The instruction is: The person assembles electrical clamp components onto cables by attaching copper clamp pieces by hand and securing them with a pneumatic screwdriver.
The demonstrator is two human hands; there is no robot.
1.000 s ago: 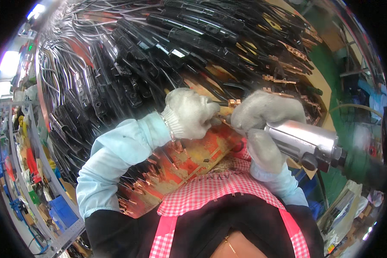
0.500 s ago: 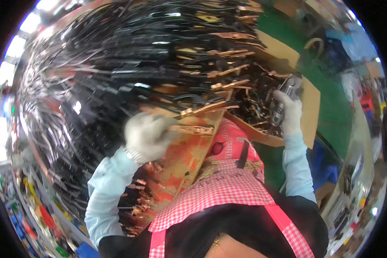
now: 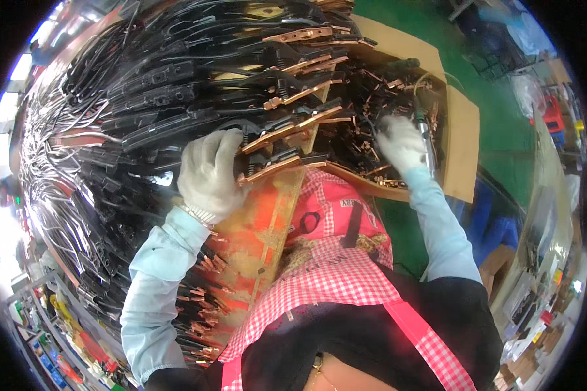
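Observation:
My left hand (image 3: pixel 214 171), in a pale work glove, is closed at the near edge of a large pile of black cable clamps. Its curled fingers are around the rear of a black clamp with copper jaws (image 3: pixel 270 171), whose jaws point right; the exact grip is partly hidden. My right hand (image 3: pixel 401 142), also gloved and slightly blurred, is over an open cardboard box (image 3: pixel 462 146) holding small copper and black parts (image 3: pixel 375 98). A slim metal hand tool (image 3: pixel 425 138) with a green end is beside that hand. My right fingers are too smeared to read.
Black clamps with grey cables (image 3: pixel 65 140) spread over the left and far side. More copper ends (image 3: pixel 205 313) stick out by my left forearm. A worn orange-red board (image 3: pixel 257 225) lies before me. Green floor (image 3: pixel 502 156) and a blue item (image 3: pixel 492 231) are on the right.
My right hand has moved left, away from the tool it held, and is over the box's parts. My left hand has shifted slightly up and left; the copper piece beside it no longer sticks out there.

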